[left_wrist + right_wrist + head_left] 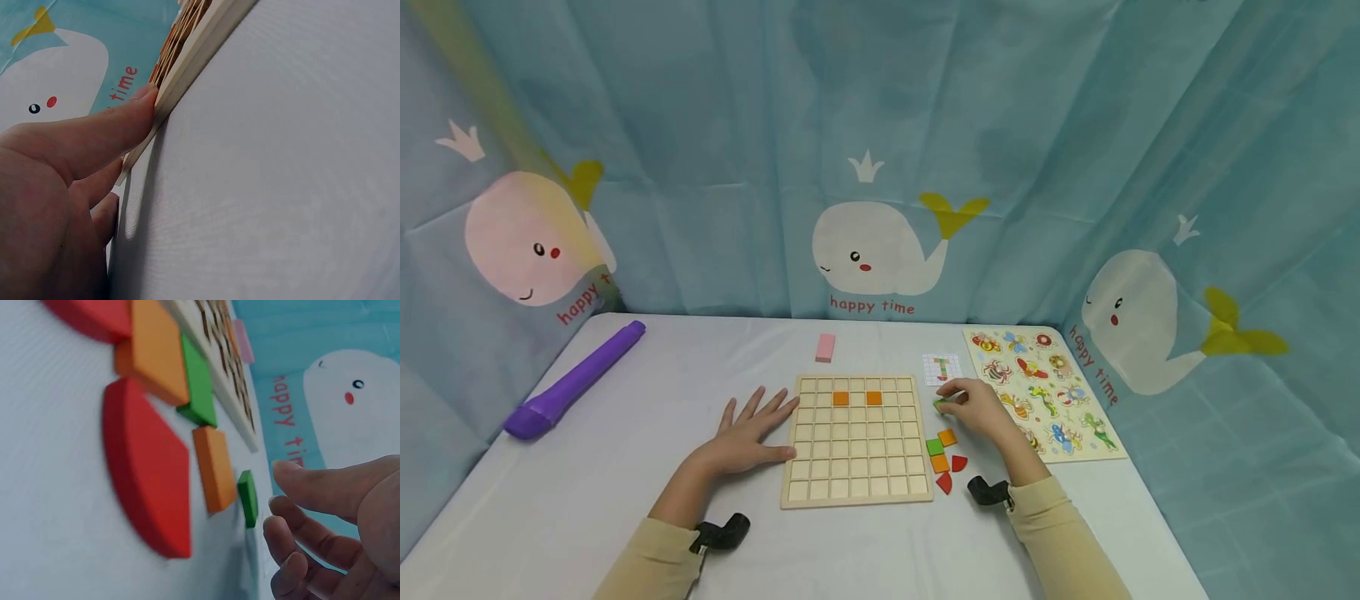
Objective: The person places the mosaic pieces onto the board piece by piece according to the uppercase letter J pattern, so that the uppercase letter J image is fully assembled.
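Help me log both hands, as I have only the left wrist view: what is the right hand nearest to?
Observer: The right hand is at a small green wooden-looking piece, just off the right edge of the pale wooden grid board.
Operator: How many tiles sit in that board?
Observer: Two orange square wooden-looking tiles, both in the same row.
Operator: Any loose red pieces?
Observer: Yes, two red fan-shaped wooden-looking pieces lie on the white table, right of the board.
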Action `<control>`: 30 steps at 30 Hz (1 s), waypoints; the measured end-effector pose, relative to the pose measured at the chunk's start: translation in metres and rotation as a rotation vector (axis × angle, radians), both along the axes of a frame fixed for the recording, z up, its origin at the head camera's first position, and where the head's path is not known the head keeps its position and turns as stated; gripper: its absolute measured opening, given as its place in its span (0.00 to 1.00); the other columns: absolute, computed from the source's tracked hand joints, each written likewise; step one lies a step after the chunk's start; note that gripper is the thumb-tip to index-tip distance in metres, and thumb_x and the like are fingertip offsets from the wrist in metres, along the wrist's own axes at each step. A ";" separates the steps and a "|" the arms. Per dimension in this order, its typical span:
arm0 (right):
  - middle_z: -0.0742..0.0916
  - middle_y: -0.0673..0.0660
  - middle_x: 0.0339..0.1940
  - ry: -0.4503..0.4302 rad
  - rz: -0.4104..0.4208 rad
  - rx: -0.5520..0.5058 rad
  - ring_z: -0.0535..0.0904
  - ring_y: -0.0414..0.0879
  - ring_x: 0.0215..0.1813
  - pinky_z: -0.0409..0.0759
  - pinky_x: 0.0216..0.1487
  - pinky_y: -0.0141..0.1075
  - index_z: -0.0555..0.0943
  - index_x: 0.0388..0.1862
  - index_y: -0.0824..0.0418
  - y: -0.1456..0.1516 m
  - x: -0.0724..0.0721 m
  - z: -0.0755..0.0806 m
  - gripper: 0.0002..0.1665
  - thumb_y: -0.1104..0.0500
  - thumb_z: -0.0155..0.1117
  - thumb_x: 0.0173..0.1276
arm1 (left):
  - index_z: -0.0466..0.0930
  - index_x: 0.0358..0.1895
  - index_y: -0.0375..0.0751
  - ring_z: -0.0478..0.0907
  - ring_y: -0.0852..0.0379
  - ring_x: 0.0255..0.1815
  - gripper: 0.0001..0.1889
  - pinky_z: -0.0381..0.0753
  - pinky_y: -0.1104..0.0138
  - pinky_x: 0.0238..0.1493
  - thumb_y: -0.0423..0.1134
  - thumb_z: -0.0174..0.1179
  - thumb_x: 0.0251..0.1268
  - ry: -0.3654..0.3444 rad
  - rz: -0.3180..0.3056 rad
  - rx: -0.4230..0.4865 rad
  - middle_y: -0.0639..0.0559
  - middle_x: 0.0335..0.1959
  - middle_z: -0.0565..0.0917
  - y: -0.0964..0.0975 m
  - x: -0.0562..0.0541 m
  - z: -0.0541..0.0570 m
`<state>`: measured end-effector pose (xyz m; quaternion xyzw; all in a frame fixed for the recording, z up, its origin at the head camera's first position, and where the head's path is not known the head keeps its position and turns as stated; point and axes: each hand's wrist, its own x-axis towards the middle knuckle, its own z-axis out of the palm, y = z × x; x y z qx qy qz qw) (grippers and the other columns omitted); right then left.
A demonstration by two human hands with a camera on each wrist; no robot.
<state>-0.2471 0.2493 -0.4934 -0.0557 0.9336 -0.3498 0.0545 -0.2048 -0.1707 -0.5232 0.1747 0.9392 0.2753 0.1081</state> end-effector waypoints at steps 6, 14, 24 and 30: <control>0.86 0.52 0.45 -0.044 0.004 0.002 0.77 0.46 0.39 0.77 0.37 0.37 0.87 0.49 0.53 0.005 0.000 -0.006 0.14 0.60 0.75 0.64 | 0.57 0.80 0.53 0.33 0.33 0.83 0.48 0.21 0.33 0.73 0.67 0.64 0.60 0.006 -0.004 0.005 0.43 0.83 0.52 0.000 0.000 -0.001; 0.84 0.53 0.45 -0.032 0.030 0.066 0.75 0.46 0.39 0.74 0.37 0.36 0.88 0.53 0.54 0.004 -0.001 -0.007 0.18 0.60 0.75 0.63 | 0.58 0.80 0.53 0.33 0.33 0.83 0.48 0.20 0.33 0.73 0.67 0.64 0.59 0.012 -0.005 0.014 0.43 0.83 0.52 -0.001 0.000 0.000; 0.82 0.52 0.33 -0.025 -0.020 0.080 0.74 0.46 0.32 0.73 0.32 0.36 0.80 0.35 0.56 0.000 -0.003 -0.005 0.12 0.57 0.78 0.60 | 0.56 0.81 0.53 0.32 0.34 0.83 0.49 0.20 0.33 0.74 0.68 0.64 0.60 -0.004 -0.003 0.006 0.45 0.83 0.51 -0.001 0.000 -0.002; 0.83 0.49 0.31 0.012 0.016 0.067 0.77 0.43 0.33 0.76 0.34 0.36 0.80 0.32 0.53 -0.010 -0.006 0.000 0.12 0.54 0.77 0.62 | 0.57 0.81 0.54 0.32 0.34 0.83 0.48 0.20 0.33 0.74 0.68 0.63 0.60 0.006 -0.003 0.010 0.45 0.83 0.51 -0.003 0.000 -0.001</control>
